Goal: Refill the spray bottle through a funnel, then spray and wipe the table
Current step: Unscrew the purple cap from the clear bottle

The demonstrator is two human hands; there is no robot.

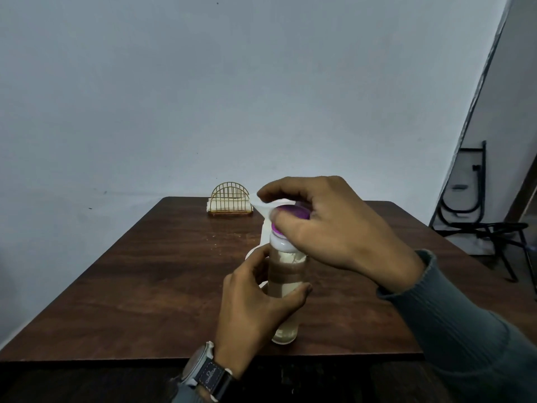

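Note:
A clear bottle [286, 289] with a brown band and pale liquid stands near the table's front edge. My left hand [255, 309] is wrapped around its body. Its top carries a white cap with a purple face [292, 213], tilted, and my right hand [334, 228] grips that cap from above with thumb and fingers. Just behind the bottle stands a white funnel [261, 205], whose stem runs down into a white object [250, 253] that my left hand mostly hides. I cannot tell what that object is.
The dark wooden table [145, 271] reaches to a grey wall. A gold wire napkin holder [230, 200] with folded white napkins stands at the far edge. A folded black metal frame [476, 205] leans on the floor to the right.

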